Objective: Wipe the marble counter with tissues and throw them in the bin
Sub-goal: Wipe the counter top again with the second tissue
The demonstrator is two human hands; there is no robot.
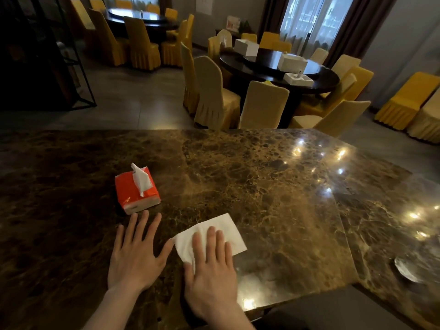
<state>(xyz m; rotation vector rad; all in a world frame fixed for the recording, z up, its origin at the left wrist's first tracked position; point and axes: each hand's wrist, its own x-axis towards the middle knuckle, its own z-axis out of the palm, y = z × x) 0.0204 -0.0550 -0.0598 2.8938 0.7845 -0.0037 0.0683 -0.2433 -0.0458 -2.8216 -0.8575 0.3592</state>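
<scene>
Tissue (212,234), a single white sheet, lies flat on the brown marble desk (273,186) close to its near edge, turned so that one corner points toward the far side. The right hand (212,265) rests palm down on the sheet's nearer half, fingers straight and close together; its grip is flat and spread, pressing the sheet rather than pinching it. The left hand (137,256) lies palm down on the bare marble just beside the sheet, fingers fanned apart, grip wide and holding nothing; its thumb tip is at the sheet's left corner, and I cannot tell whether they touch. Just beyond the left fingertips sits a red tissue pack (137,191), one white sheet standing up out of its top slot. A seam crosses the desk toward its right end, where ceiling lights glint on the polish. Beyond the far edge stand a dark round dining table (281,72) ringed by yellow-covered chairs (214,91).
</scene>
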